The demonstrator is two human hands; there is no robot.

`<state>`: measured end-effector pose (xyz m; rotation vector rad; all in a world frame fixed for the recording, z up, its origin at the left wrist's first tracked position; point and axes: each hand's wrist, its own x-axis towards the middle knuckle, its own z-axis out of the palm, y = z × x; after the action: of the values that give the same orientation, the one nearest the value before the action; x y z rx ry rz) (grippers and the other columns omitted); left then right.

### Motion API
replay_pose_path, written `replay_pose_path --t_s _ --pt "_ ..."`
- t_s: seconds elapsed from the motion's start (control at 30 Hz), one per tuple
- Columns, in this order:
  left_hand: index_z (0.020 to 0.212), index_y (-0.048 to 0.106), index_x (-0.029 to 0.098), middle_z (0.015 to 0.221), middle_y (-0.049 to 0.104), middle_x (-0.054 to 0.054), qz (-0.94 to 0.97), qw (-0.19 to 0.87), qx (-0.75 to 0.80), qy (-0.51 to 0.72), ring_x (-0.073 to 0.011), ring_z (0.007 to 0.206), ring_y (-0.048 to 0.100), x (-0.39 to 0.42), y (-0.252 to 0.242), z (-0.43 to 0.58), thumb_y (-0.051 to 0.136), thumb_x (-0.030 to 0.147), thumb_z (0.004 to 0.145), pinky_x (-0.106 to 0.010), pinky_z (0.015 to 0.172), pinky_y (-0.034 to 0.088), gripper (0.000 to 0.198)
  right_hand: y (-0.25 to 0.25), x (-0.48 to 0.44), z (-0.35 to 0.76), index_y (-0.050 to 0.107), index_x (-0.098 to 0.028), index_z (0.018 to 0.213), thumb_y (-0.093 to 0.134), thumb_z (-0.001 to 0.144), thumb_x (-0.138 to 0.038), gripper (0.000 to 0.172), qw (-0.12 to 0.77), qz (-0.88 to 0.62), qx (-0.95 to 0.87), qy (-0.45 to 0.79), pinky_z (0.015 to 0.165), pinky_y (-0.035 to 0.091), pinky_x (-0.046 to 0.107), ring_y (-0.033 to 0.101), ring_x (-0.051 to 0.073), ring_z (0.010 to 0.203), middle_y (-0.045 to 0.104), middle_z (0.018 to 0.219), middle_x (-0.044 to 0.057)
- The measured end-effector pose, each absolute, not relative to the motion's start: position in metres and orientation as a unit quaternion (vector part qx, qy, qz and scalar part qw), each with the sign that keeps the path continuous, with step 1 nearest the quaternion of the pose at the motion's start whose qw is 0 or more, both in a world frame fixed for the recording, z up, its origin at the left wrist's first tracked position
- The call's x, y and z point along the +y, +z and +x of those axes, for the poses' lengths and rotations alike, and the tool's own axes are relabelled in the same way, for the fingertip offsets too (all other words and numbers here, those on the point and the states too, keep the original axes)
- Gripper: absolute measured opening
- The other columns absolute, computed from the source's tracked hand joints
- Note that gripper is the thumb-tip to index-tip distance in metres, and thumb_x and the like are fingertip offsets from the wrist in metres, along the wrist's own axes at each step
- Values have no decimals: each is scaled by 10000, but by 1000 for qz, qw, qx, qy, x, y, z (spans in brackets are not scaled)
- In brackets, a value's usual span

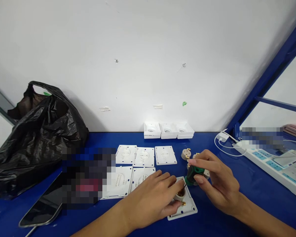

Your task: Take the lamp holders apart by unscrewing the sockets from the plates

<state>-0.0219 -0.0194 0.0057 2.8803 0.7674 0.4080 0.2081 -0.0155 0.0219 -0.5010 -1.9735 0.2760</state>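
My left hand (153, 199) rests on a white square lamp-holder plate (187, 209) lying on the blue table, fingers around its round socket (180, 194) with brass parts. My right hand (218, 181) grips a green-and-black screwdriver (193, 172), its tip pointing down at the socket. A round brass-fitted part (186, 153) lies just behind my right hand.
Several white plates (144, 156) lie flat in rows mid-table, and three white boxes (168, 130) stand by the wall. A black plastic bag (37, 131) sits left, a phone (43, 207) near the front left. A white power strip (276, 166) with cables lies right beside a blue frame (268, 79).
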Motion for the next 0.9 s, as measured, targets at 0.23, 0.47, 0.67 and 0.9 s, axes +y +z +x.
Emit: replay_pose_path --t_s 0.23,0.47,0.67,0.9 --pt "1067 530 217 975 674 9 956 57 257 132 -232 892 682 -20 5 -22 751 350 996 -367 812 482 268 19 -14 209 615 -250 1421 607 972 -53 490 526 -214 -813 129 681 512 353 579 209 836 662 931 43" --pt "1072 530 218 978 673 13 957 61 254 130 -228 893 683 -19 5 -23 752 358 997 -374 840 483 272 16 -14 210 608 -248 1422 581 979 -54 485 522 -209 -817 128 738 541 363 615 218 906 692 1004 59" --pt "1066 531 221 979 668 15 956 67 257 127 -230 906 679 -20 6 -22 753 350 996 -369 828 478 266 9 -17 214 561 -266 1492 463 1056 -111 473 506 -234 -819 139 932 543 443 634 253 1151 712 1216 84" --pt "1063 529 224 963 663 22 956 71 254 126 -223 886 674 -19 7 -22 745 351 1002 -364 821 475 257 8 -15 213 560 -260 1490 472 1054 -109 470 514 -225 -815 145 887 560 435 643 254 1111 711 1156 84"
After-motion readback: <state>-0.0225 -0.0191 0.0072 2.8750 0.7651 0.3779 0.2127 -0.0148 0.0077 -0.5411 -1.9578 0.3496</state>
